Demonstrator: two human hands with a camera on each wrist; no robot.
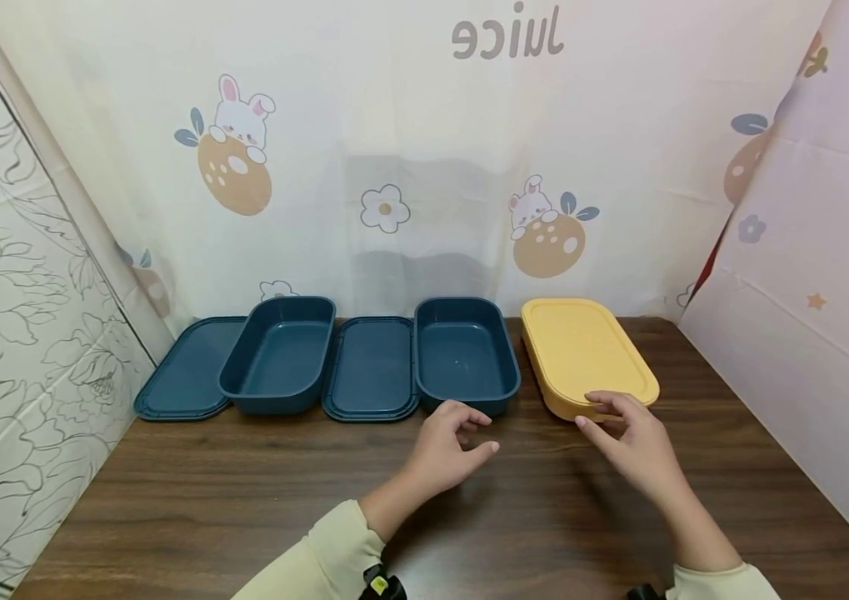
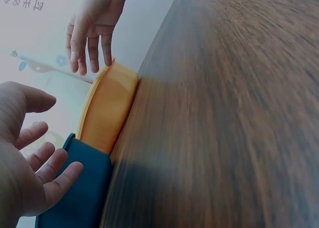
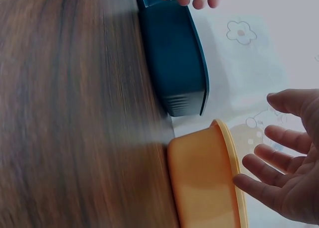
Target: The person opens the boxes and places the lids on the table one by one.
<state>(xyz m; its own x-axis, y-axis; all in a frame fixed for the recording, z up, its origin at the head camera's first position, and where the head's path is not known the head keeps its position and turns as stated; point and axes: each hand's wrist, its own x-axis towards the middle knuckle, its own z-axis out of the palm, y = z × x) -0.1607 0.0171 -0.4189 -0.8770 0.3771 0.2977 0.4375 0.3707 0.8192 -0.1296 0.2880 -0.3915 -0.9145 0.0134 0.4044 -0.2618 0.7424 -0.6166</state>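
A yellow lidded box stands on the right of the table, its lid seated on top. My right hand is at its near end, fingers loosely bent and holding nothing; in the right wrist view the fingers spread beside the yellow rim. My left hand hovers in front of the right-hand blue box, thumb and fingers apart with nothing between them. That box has no lid on, and nothing lies in it. The left wrist view shows the left hand's fingers in front of the blue wall.
Left of that box lie a flat blue lid, a second uncovered blue box and another blue lid, partly under that box's edge. All stand in a row along the back of the dark wooden table, before a printed curtain.
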